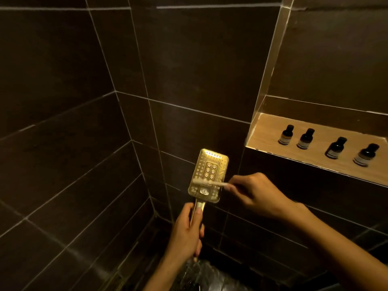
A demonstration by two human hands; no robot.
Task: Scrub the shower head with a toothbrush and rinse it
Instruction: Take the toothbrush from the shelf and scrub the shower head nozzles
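A gold rectangular shower head (210,166) with rows of nozzle holes faces me, held upright in front of the dark tiled corner. My left hand (185,232) is wrapped around its gold handle from below. My right hand (255,193) pinches the handle of a pale toothbrush (206,182), which lies crosswise on the lower part of the shower head's face with its bristle end at the left. The lower end of the handle is hidden by my left hand.
A lit wall niche (266,131) at the right holds several small dark bottles (306,138). Dark tiled walls (84,101) meet in a corner behind the shower head. Something shiny and wet-looking (201,274) glints below my left hand.
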